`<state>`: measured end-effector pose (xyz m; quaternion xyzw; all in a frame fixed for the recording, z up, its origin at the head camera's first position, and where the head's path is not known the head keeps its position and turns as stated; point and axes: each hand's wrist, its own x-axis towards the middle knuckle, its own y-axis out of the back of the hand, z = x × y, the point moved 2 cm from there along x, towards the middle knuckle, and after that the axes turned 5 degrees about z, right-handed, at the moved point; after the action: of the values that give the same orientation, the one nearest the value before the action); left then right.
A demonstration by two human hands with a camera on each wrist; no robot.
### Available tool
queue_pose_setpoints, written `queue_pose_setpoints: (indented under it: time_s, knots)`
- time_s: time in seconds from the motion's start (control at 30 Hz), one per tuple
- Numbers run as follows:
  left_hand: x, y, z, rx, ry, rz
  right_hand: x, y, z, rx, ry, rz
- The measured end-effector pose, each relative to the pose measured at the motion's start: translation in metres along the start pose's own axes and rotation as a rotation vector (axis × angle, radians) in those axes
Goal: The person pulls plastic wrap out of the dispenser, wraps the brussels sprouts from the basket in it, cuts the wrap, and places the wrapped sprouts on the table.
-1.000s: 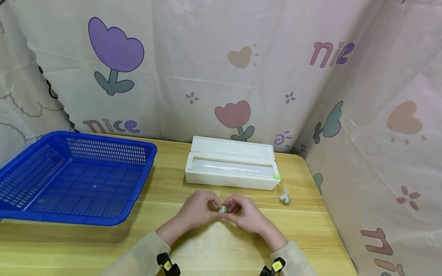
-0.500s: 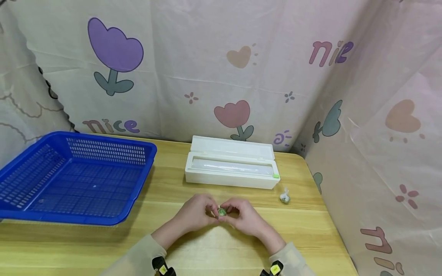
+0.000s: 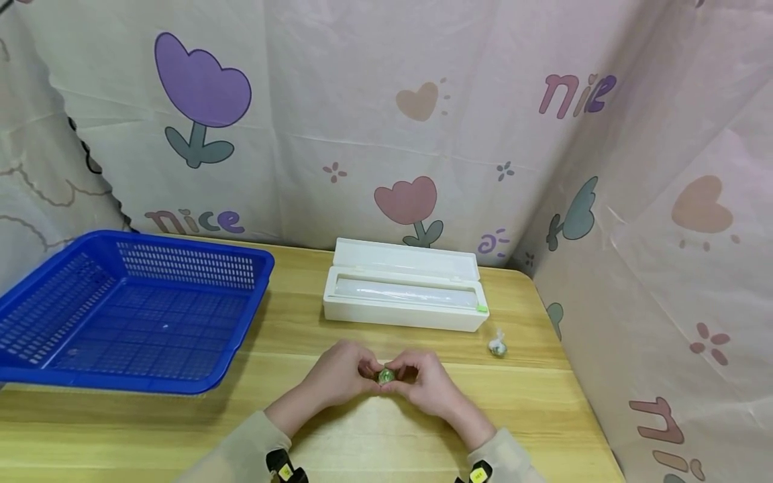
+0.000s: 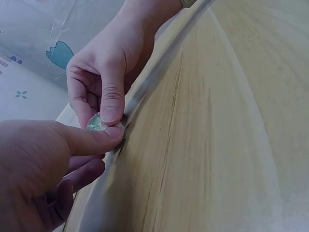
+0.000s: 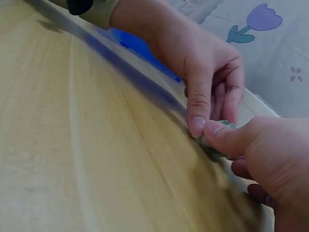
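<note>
Between my two hands is a small round green thing in clear plastic film (image 3: 386, 377), low over the wooden table. My left hand (image 3: 341, 377) pinches it from the left with thumb and fingers. From the other side my right hand (image 3: 425, 382) pinches it too, and the thumbs almost meet. In the left wrist view the shiny wrapped ball (image 4: 97, 123) shows between the thumbs and fingers; its underside is hidden. The right wrist view has only a green edge of the ball (image 5: 227, 124) showing past the thumb. What is inside the film I cannot tell.
A white cling film box (image 3: 406, 315) stands behind the hands, lid up, with a roll inside. Right of it lies a second small film-wrapped bundle (image 3: 498, 347) with a twisted top. A blue plastic basket (image 3: 241, 349) sits at the left. Printed cloth hangs behind and at the right.
Both hands have come slightly nearer to me with the wrapped ball. It has turned in the fingers, and its green side now faces up. Box, basket and second bundle stay put.
</note>
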<state>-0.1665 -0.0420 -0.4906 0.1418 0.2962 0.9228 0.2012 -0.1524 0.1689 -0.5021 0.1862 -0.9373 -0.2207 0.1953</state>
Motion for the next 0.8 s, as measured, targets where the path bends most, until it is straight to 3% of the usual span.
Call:
queue_pose_setpoints:
  time_s: [0.3,0.8]
  knots:
    - [0.0018,-0.0018,0.002,-0.041,0.026,0.0,0.0014,-0.0028,0.0014,0.045,-0.048,0.006]
    - [0.0009,-0.003,0.004,0.003,0.02,0.035,-0.0017,-0.0016,0.0042,0.05,-0.026,0.005]
